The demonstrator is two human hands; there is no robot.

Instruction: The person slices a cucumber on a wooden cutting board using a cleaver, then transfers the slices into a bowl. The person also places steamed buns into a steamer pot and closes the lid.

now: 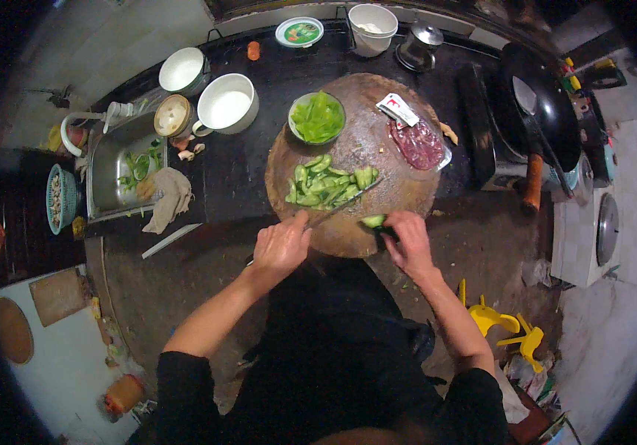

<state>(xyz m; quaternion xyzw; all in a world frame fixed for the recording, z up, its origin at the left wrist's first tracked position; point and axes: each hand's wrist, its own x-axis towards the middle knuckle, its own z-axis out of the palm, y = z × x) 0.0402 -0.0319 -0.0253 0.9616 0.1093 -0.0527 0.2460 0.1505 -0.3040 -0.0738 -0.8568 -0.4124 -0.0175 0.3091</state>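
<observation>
My left hand point(282, 245) grips a kitchen knife point(341, 208), its blade slanting up to the right over a round wooden chopping board point(346, 236). Along the far side of the blade lies a heap of sliced cucumber point(321, 183). A short piece of cucumber point(373, 221) sits at the board's near edge, held by the fingers of my right hand point(407, 236). Towards the back of the board stands a bowl of cut green vegetable point(318, 118). A pack of sliced red meat point(417, 146) lies at the right, with a white sachet point(398, 110) on top.
To the left are a white mug point(228, 104), a bowl point(181, 69), a small jar point(173, 115) and a steel sink point(101, 178) with peelings and a cloth point(169, 200). White tubs point(373, 30) and a metal pot point(421, 44) line the back. A wok point(546, 111) stands right.
</observation>
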